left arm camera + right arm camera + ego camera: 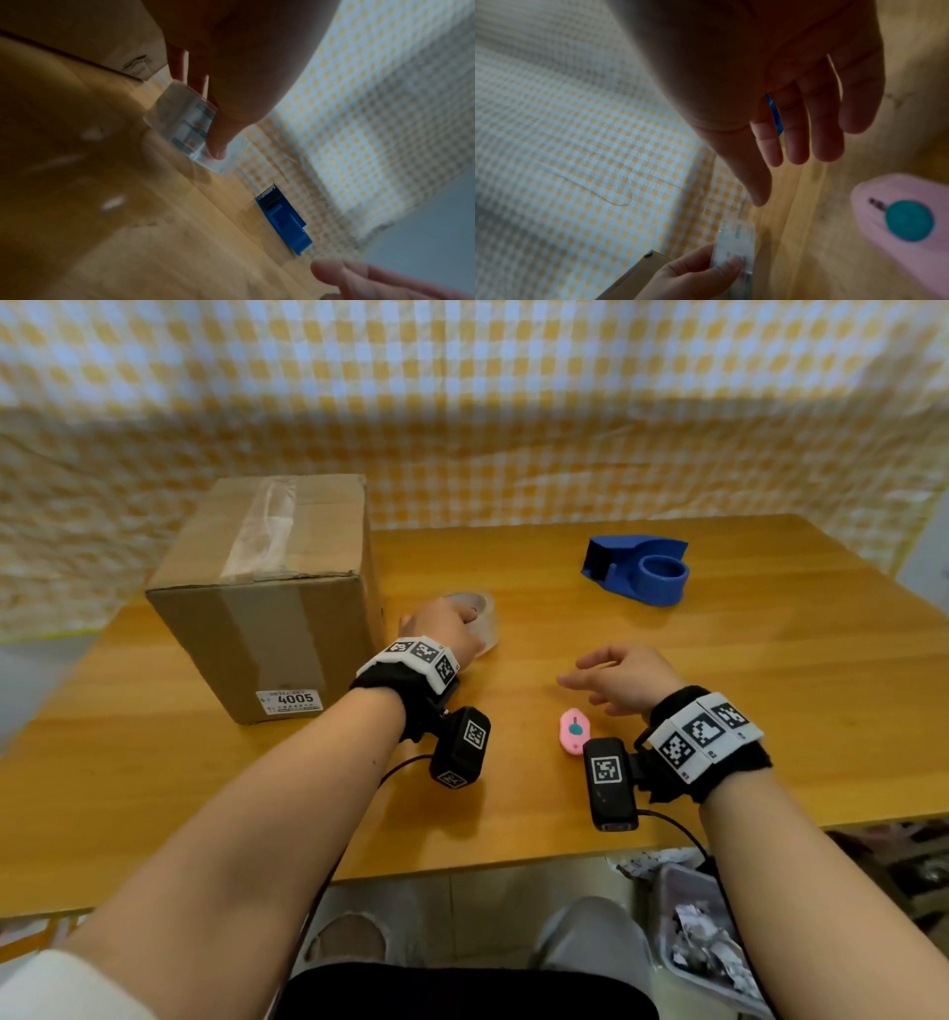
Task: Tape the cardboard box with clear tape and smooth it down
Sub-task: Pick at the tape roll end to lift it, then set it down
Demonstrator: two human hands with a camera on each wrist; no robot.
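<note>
Wooden table (719,690): box (267,608), dispenser (637,570), cutter (573,730).

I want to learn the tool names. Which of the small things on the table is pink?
The small cutter by the right hand is pink with a teal button. The tape roll is clear; the dispenser is blue.

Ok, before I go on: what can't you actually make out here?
- Tape roll: its near side is hidden by the left hand in the head view; free end not findable in any view, blurred.
- Cardboard box: small label print unreadable; far sides hidden.
- Blue tape dispenser: mostly hidden behind the right hand in the right wrist view.
</note>
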